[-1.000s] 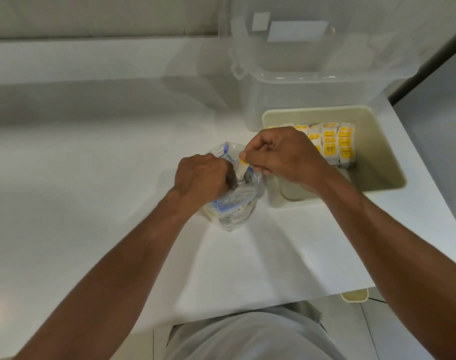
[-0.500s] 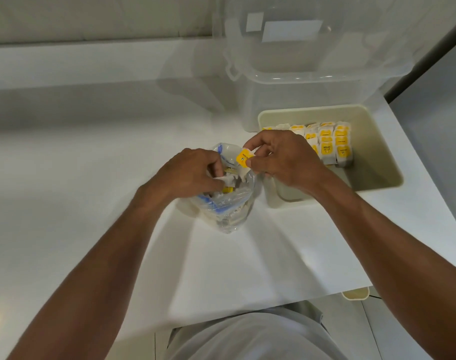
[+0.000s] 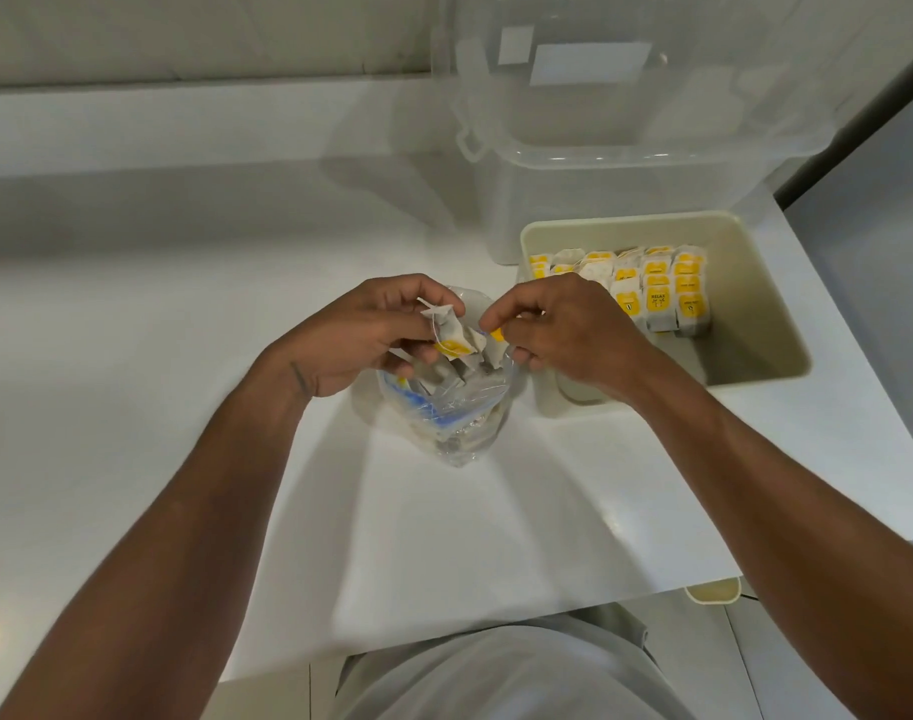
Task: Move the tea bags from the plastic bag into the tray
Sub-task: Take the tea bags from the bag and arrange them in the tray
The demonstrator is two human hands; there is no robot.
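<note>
A clear plastic bag [image 3: 457, 418] with blue print stands on the white counter, with tea bags inside. My left hand [image 3: 355, 335] holds a small bunch of tea bags [image 3: 452, 337] with yellow tags just above the bag's mouth. My right hand [image 3: 563, 324] pinches a yellow-tagged tea bag [image 3: 496, 336] at the bag's right edge. To the right sits the cream tray [image 3: 755, 304], with several yellow-labelled tea bags [image 3: 652, 288] standing in rows at its back left.
A large clear plastic storage box [image 3: 626, 163] with a latch stands behind the tray. The white counter [image 3: 132, 356] ends close to my body, and its right edge runs just past the tray. A small cream object [image 3: 713, 590] shows below the counter edge.
My left hand has come up out of the bag with a bunch of tea bags. My right hand stays at the bag's mouth, pinching a yellow-tagged tea bag.
</note>
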